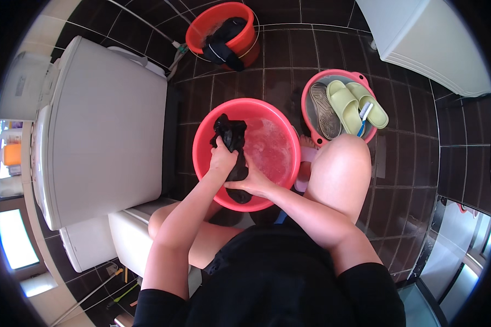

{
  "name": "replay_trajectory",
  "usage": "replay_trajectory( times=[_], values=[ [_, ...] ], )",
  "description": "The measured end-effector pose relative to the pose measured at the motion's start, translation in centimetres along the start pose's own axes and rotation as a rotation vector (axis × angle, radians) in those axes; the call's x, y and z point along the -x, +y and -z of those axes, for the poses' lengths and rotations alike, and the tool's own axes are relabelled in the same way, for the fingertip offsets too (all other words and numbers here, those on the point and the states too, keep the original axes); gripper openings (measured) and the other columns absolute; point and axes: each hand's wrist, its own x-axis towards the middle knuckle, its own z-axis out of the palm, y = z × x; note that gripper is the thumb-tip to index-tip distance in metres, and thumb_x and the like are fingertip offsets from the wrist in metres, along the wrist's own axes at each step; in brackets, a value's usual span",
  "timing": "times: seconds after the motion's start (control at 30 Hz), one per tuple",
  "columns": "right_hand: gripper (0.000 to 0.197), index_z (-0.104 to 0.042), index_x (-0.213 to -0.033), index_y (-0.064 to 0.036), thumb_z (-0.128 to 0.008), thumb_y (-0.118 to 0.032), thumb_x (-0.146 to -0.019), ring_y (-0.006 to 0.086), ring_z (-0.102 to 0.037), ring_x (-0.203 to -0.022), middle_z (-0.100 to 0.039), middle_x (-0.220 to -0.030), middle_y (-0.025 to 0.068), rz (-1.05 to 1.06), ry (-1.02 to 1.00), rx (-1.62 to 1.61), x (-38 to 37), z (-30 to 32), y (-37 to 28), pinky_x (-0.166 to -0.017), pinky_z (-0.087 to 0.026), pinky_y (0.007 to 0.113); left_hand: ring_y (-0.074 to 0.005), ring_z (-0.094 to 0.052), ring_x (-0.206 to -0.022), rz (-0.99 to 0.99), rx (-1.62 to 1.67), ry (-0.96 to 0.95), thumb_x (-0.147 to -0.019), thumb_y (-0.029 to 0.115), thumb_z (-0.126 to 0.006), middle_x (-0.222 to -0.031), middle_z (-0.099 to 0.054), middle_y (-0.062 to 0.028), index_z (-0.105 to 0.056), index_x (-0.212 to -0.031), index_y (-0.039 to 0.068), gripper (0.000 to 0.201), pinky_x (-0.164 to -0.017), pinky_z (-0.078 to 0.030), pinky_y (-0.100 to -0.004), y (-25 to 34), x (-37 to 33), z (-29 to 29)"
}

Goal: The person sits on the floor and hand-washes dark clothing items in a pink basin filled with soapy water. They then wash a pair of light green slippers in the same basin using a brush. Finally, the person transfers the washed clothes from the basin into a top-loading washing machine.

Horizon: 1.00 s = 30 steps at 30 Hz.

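Observation:
A wet black cloth is bunched lengthwise over the left side of a round pink basin. My left hand grips its middle, the fingers closed into the folds. Lower down, my right hand is wrapped round the same cloth, its thumb pointing left across it. The cloth's lower end hangs near the basin's front wall. Foamy water shows in the basin to the right of my hands. What kind of garment the cloth is, I cannot tell.
A red bucket with dark clothes stands behind the basin. At the right, a smaller pink basin holds green slippers, an upturned dark sole and a blue-and-white brush. A white appliance stands close on the left.

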Motion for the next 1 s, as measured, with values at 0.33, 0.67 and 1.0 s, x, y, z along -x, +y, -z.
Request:
replay_trajectory(
  times=[0.33, 0.67, 1.0],
  values=[
    [0.049, -0.052, -0.124, -0.0012, -0.066, -0.028, -0.086, 0.0316, -0.063, -0.101, -0.062, -0.114, 0.0136, -0.566, -0.364, -1.247, 0.6, 1.5, -4.6, -0.088, -0.053, 0.046, -0.0257, -0.054, -0.114, 0.028, 1.695, -0.384, -0.087, 0.057, -0.055, -0.129, -0.053, -0.0124, -0.042, -0.137, 0.01, 0.07, -0.094, -0.045, -0.0395, -4.6, 4.4, 3.4],
    [0.072, -0.047, -0.129, -0.0036, -0.072, -0.045, -0.076, 0.0293, -0.052, -0.106, -0.052, -0.12, 0.015, -0.661, -0.532, -2.138, 4.6, -3.0, -7.4, -0.094, -0.048, 0.039, -0.0201, -0.054, -0.1, -0.175, 2.751, -0.854, -0.079, 0.043, -0.069, -0.114, -0.055, -0.0044, -0.041, -0.136, 0.007, 0.073, -0.093, -0.042, -0.0347, 0.6, 6.1, 1.0],
    [0.074, -0.041, -0.136, -0.0045, -0.075, -0.034, -0.078, 0.0232, -0.059, -0.104, -0.056, -0.121, 0.0117, -0.582, -0.574, -1.245, 4.7, 1.9, -7.1, -0.095, -0.048, 0.035, -0.0123, -0.043, -0.071, -0.128, 2.044, -0.818, -0.081, 0.03, -0.061, -0.077, -0.04, -0.0005, -0.051, -0.108, 0.003, 0.04, -0.073, -0.039, -0.0267, 0.4, 2.3, 6.8]
  ],
)
